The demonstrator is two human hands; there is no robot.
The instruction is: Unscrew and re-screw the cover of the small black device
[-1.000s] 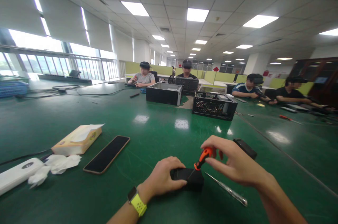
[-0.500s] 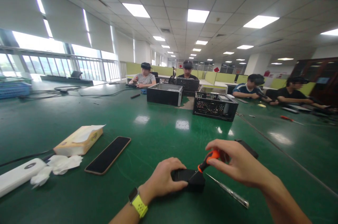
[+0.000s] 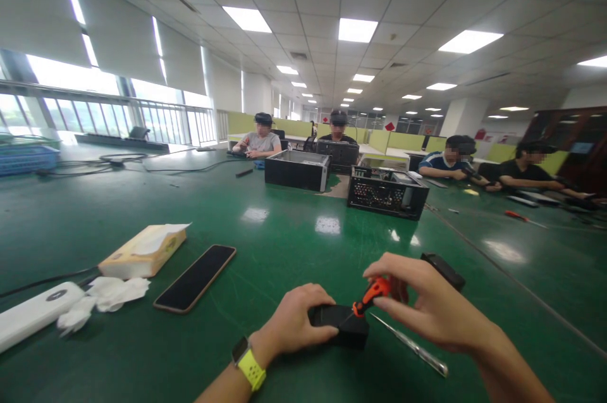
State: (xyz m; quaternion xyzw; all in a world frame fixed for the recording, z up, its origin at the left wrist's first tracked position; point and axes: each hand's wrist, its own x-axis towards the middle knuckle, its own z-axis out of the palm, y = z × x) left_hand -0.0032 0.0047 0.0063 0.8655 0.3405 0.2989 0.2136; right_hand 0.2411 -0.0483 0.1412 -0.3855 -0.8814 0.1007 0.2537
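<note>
A small black box-shaped device [image 3: 351, 330] rests on the green table in front of me. My left hand [image 3: 298, 321] grips its left end, thumb on the near side and fingers over the far side. In my right hand [image 3: 417, 295] is a screwdriver [image 3: 372, 294] with an orange and black handle, pinched between thumb and fingers. It tilts down to the left, with its tip at the top of the black device. Just right of the device lies a second, slim screwdriver [image 3: 412, 346] with a clear handle. Beyond my right hand sits another black block [image 3: 443, 271].
To the left are a phone [image 3: 196, 279], a tissue pack [image 3: 145, 251], crumpled tissues [image 3: 111, 295] and a white power strip [image 3: 40, 314]. Two open computer cases [image 3: 296, 172] [image 3: 387, 194] stand farther back. Several people sit around the table's far side. An orange screwdriver [image 3: 516, 216] lies far right.
The orange screwdriver's handle has turned and shifted slightly left and down as my right fingers moved. My left hand stays on the black device.
</note>
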